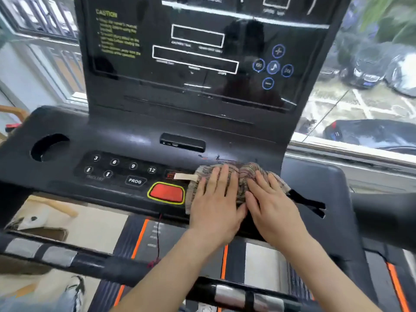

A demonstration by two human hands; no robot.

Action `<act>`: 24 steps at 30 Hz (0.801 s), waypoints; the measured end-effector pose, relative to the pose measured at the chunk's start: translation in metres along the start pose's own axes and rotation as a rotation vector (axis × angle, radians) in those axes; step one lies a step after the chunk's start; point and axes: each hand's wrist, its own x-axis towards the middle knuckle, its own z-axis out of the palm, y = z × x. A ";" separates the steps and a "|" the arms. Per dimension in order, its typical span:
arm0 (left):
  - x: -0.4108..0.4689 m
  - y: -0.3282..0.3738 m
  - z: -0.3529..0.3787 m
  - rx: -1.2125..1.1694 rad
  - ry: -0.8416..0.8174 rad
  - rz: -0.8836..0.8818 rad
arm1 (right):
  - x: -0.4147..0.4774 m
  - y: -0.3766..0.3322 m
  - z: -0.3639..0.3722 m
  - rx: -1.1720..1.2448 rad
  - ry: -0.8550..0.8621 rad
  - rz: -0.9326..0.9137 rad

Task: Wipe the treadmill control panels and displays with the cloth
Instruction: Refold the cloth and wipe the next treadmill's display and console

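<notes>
A patterned beige-brown cloth (pixel 242 174) lies on the treadmill's lower control panel (pixel 126 174), just right of the red stop button (pixel 166 192). My left hand (pixel 216 199) presses flat on the cloth's left part with straight fingers. Beside it, my right hand (pixel 270 199) presses flat on the cloth's right part. A white label sticks out of the cloth toward the left. Above the panel rises the dark glossy display (pixel 198 50), with white outlined boxes, yellow caution text and blue round music buttons (pixel 273 67).
A round cup holder (pixel 48 146) sits at the panel's left end. Number keys and a PROG key (pixel 134 181) lie left of the stop button. Handlebars with silver grips (pixel 236 293) cross below my arms. A window with parked cars is at the right.
</notes>
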 end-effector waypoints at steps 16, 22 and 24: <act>-0.038 0.012 0.009 0.040 0.066 0.075 | -0.064 0.021 0.015 -0.102 0.226 -0.167; -0.039 -0.020 0.006 -0.011 0.081 -0.033 | -0.025 0.021 0.022 -0.060 0.104 -0.150; -0.031 -0.040 0.003 0.033 0.070 -0.095 | 0.001 0.011 0.027 -0.030 0.043 -0.159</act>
